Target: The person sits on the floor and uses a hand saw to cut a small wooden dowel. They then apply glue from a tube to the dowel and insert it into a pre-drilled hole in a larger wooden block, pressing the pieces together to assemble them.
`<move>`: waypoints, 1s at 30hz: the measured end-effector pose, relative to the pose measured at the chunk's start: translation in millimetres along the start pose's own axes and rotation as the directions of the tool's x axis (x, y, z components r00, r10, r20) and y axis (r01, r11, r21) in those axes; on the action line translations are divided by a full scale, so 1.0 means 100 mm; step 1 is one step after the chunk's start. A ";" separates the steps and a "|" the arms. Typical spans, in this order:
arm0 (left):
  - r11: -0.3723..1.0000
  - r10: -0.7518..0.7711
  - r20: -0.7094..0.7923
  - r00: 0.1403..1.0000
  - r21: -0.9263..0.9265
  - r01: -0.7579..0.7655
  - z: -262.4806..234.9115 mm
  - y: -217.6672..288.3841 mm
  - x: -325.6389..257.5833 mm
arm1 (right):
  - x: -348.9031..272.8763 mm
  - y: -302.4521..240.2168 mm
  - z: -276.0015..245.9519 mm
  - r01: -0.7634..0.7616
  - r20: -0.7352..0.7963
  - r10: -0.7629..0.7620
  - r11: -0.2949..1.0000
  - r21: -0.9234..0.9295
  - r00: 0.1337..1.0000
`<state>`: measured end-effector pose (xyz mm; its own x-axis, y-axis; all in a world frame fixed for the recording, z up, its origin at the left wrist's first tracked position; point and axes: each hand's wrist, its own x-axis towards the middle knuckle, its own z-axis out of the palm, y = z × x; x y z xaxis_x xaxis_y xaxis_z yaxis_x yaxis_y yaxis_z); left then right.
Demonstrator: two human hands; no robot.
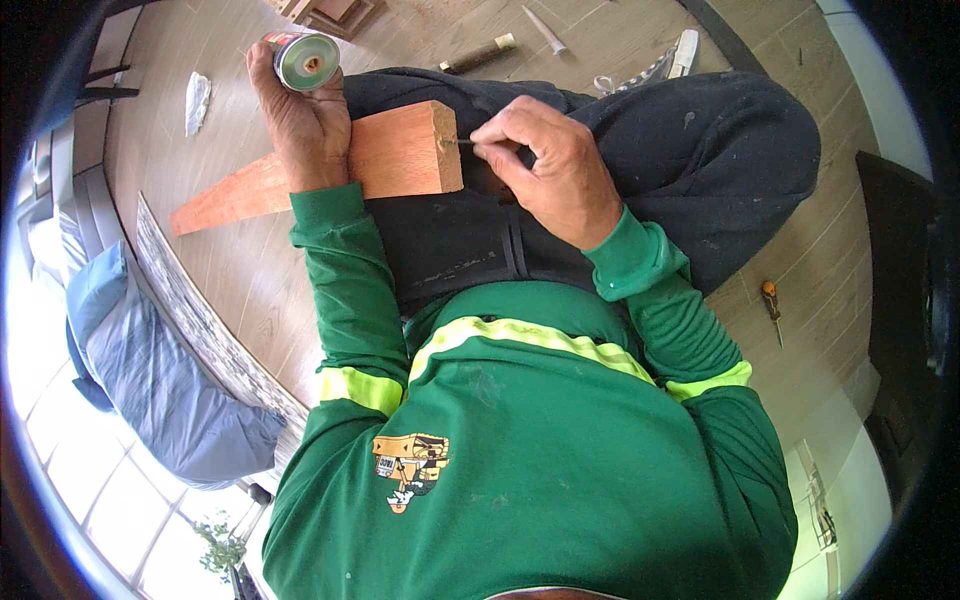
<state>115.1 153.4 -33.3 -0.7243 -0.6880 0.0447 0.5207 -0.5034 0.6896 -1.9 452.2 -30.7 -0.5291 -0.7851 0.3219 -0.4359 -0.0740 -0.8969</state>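
Your left hand (305,125) rests on the reddish wood block (400,155) lying across your lap, its fingers wrapped around a small round can (305,60) just past the block's far edge. Your right hand (550,165) sits at the block's right end, fingers pinched together on a thin dark tool (458,141) whose tip touches the end face. A screwdriver (771,305) lies on the wood floor (240,270), well right of the block.
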 end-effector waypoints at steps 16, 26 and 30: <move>1.000 0.012 0.001 1.000 -0.011 -0.012 0.03 -0.01 0.01 | 0.03 0.04 -0.04 0.019 -0.008 -0.020 1.000 -0.019 1.000; 0.999 0.023 0.034 0.999 -0.033 -0.022 0.00 -0.01 0.02 | -0.07 -0.05 -0.07 -0.015 -0.005 0.015 0.999 0.045 1.000; 1.000 -0.010 -0.032 0.999 -0.019 0.010 0.01 -0.01 0.02 | -0.05 -0.02 -0.05 -0.006 0.019 0.005 0.999 0.052 1.000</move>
<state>112.8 153.1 -32.7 -0.7148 -0.6992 0.0146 0.5223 -0.5198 0.6761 -2.5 459.3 -29.1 -0.5173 -0.7970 0.3117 -0.3945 -0.1011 -0.9133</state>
